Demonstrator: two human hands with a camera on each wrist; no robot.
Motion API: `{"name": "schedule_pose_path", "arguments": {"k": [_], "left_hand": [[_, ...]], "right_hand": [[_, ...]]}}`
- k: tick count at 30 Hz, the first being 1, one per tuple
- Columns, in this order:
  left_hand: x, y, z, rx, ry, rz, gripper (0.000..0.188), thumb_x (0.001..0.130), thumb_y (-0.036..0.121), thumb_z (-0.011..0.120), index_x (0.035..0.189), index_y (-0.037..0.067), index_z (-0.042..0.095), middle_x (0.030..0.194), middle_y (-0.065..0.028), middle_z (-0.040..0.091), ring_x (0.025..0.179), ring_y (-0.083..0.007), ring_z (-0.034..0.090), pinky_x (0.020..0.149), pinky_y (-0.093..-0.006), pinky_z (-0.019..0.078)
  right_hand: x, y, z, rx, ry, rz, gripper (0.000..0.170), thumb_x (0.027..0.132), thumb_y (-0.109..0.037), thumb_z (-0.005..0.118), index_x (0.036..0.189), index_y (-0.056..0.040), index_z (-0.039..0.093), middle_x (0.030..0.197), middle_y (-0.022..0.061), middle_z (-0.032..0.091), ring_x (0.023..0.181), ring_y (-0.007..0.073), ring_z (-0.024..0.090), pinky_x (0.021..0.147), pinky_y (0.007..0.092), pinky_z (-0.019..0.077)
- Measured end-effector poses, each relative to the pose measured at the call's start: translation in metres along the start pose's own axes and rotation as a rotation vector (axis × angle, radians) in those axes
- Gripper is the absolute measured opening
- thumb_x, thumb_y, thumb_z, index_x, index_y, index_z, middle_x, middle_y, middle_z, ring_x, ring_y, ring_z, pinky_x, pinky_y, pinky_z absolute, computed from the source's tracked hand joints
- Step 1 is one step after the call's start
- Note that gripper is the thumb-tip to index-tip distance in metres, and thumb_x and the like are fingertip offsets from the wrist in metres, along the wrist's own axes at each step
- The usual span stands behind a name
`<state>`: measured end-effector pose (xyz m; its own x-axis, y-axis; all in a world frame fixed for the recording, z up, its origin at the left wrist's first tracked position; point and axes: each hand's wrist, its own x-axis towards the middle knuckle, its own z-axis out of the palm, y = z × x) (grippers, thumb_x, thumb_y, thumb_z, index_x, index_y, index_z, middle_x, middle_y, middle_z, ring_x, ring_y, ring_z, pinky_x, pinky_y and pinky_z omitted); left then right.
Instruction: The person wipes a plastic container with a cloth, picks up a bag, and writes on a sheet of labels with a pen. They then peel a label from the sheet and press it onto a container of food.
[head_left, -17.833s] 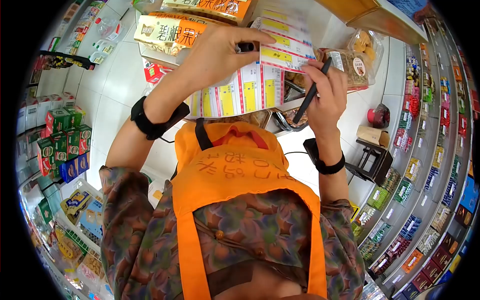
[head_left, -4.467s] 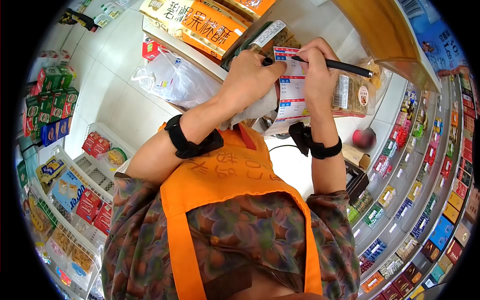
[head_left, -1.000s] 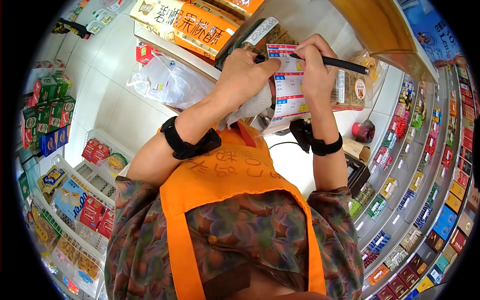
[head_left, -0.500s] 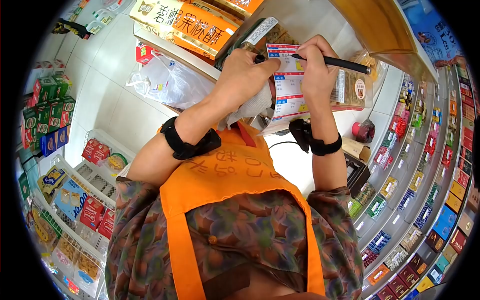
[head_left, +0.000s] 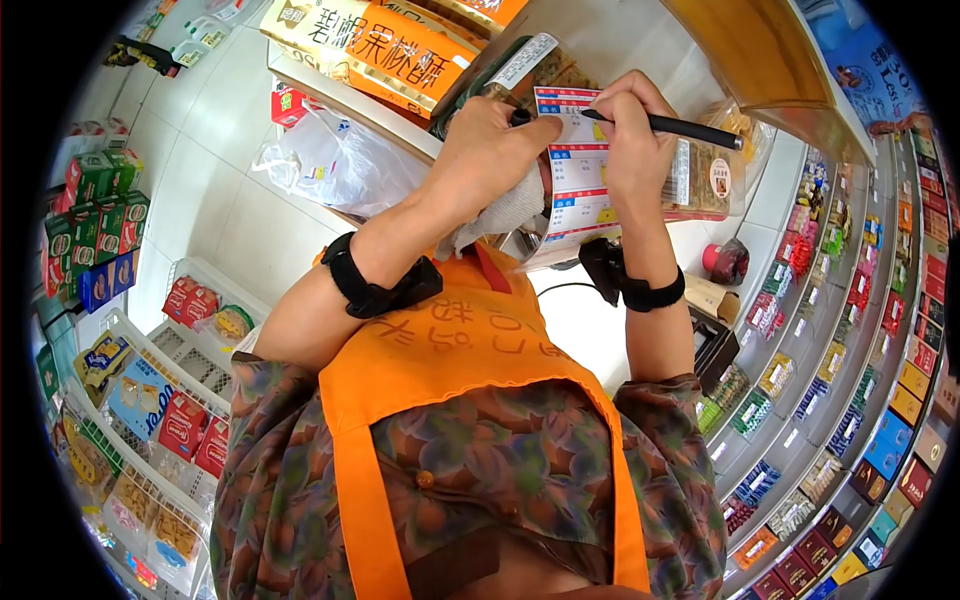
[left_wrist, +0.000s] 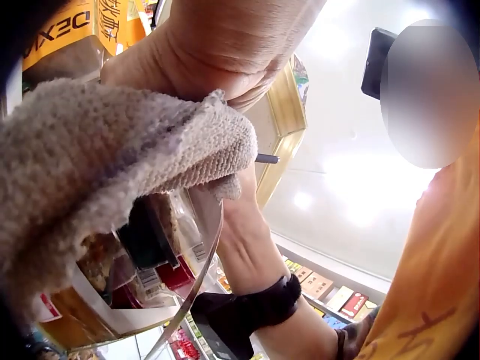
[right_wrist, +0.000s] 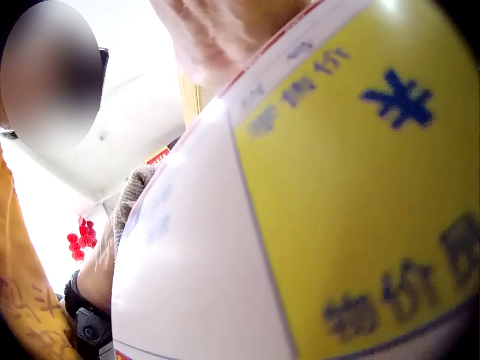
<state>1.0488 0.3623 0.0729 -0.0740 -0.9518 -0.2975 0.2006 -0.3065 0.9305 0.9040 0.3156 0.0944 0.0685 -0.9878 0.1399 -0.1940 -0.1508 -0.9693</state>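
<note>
The left hand [head_left: 487,152] pinches the left edge of a label sheet [head_left: 578,172] with red, blue and yellow print, its thumb on the paper. A short black piece [head_left: 519,118] shows between its thumb and forefinger. Grey cloth [head_left: 512,210] hangs beneath that hand and fills much of the left wrist view [left_wrist: 112,150]. In the right hand [head_left: 638,145] a black pen [head_left: 690,129] is gripped, its tip touching the sheet near the top, beside small dark marks. The right wrist view shows the sheet's yellow panel [right_wrist: 352,187] close up.
Orange packets [head_left: 385,55] lie in a display box at the upper left, above a white plastic bag [head_left: 345,165]. Packed food boxes [head_left: 712,182] sit behind and right of the hands. A wooden-edged panel [head_left: 775,60] rises at the upper right; shelves line both sides.
Since the earliest frame, the larger sheets with yellow panels have given way to a narrower strip and grey cloth has appeared under the left hand. Over the last second the hands have barely moved.
</note>
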Motion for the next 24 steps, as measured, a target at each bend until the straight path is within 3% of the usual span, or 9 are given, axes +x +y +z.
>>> {"name": "schedule_pose_path", "arguments": {"k": [24], "left_hand": [[-0.001, 0.0018, 0.0002, -0.01, 0.003, -0.027, 0.029, 0.083, 0.021, 0.061, 0.087, -0.007, 0.066, 0.068, -0.0118, 0.067, 0.057, -0.0142, 0.06, 0.058, -0.0287, 0.0484]], "right_hand": [[0.0013, 0.0048, -0.0016, 0.027, 0.046, -0.027, 0.015, 0.081, -0.005, 0.048, 0.068, -0.0002, 0.053, 0.06, 0.0013, 0.052, 0.058, 0.0055, 0.044, 0.053, 0.0241, 0.0361]]}}
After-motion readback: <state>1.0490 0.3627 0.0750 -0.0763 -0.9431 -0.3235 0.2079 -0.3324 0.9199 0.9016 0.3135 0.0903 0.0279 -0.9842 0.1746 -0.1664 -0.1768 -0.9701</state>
